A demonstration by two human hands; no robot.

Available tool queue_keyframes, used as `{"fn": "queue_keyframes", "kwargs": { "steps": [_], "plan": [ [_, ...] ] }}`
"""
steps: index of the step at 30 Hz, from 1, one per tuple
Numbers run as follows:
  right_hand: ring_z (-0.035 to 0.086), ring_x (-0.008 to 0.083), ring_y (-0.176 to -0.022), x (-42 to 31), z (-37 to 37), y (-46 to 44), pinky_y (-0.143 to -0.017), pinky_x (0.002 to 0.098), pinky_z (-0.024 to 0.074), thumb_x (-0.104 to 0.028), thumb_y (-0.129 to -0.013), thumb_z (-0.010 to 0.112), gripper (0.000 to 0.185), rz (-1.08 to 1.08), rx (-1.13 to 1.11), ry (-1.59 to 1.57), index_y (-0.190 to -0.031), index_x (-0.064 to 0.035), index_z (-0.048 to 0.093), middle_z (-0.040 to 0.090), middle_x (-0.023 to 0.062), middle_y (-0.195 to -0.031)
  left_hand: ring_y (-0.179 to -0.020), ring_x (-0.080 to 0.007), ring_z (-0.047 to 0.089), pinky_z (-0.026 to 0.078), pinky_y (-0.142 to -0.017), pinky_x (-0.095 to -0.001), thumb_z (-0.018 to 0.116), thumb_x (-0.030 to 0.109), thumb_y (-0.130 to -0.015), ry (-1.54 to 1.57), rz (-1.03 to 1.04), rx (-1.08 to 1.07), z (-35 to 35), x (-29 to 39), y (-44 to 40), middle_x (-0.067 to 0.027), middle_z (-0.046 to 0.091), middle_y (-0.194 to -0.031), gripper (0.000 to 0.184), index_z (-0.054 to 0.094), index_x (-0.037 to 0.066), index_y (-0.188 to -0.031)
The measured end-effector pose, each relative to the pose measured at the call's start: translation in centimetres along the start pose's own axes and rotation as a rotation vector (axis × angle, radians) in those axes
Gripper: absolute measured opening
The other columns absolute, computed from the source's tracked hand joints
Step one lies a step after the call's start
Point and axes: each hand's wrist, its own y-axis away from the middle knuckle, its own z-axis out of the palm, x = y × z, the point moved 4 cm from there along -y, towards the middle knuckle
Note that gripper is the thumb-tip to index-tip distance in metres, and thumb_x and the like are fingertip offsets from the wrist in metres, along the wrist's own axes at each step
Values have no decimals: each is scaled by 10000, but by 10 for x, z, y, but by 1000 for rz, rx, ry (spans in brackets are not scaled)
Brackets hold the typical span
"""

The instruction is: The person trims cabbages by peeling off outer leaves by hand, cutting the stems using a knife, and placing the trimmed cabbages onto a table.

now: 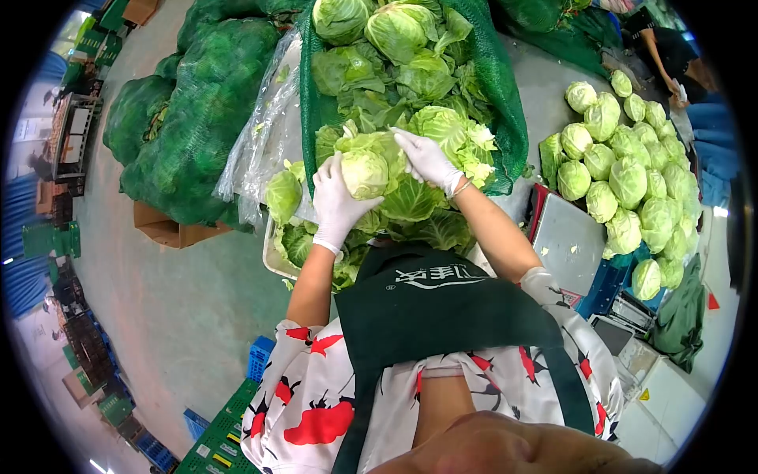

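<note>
A pale green cabbage (365, 173) with loose outer leaves is in front of my apron. My left hand (338, 204), in a white glove, is wrapped round its left and lower side. My right hand (427, 163), also gloved, is at the cabbage's right side with thumb and fingers closed together near the leaf edge; whether a leaf is between them is too small to tell. Loose green leaves (414, 199) lie below and around both hands. Beyond them, a green mesh sack (505, 103) holds several more cabbages (395, 33).
Trimmed cabbages (629, 181) are piled at the right, beside a metal scale plate (567, 243). Full green mesh sacks (209, 118) and a cardboard box (170, 227) stand at the left. Plastic film (257, 118) hangs beside the sack. Another person's arm (657, 59) shows at the upper right.
</note>
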Motion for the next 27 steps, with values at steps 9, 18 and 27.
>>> {"fn": "queue_keyframes", "kwargs": {
  "steps": [9, 18, 27],
  "plan": [
    [540, 70, -475, 36, -89, 22, -390, 248, 391, -482, -985, 607, 661, 77, 369, 315, -1489, -73, 481, 656, 47, -695, -1344, -278, 501, 413, -1127, -433, 742, 423, -863, 1813, -363, -108, -9, -28, 9, -151, 501, -1459, 851, 357, 30, -1512],
    [608, 86, -566, -16, -6, 62, -433, 197, 436, -497, -976, 610, 661, 83, -293, -902, -1457, -58, 492, 713, 68, -954, -1387, -299, 459, 400, -1150, -443, 778, 250, -731, 1415, -84, -278, -20, 35, -15, -153, 406, -1537, 1031, 227, 45, -1578],
    [619, 86, -1036, -72, -34, 100, -580, 194, 488, -197, -891, 748, 663, -311, -142, -285, -1485, -68, 485, 619, 39, -1358, -1458, -320, 364, 305, -1197, -499, 525, 559, -968, 2049, -156, -696, -4, 30, 0, -125, 311, -1623, 827, 203, 130, -1597]
  ]
}}
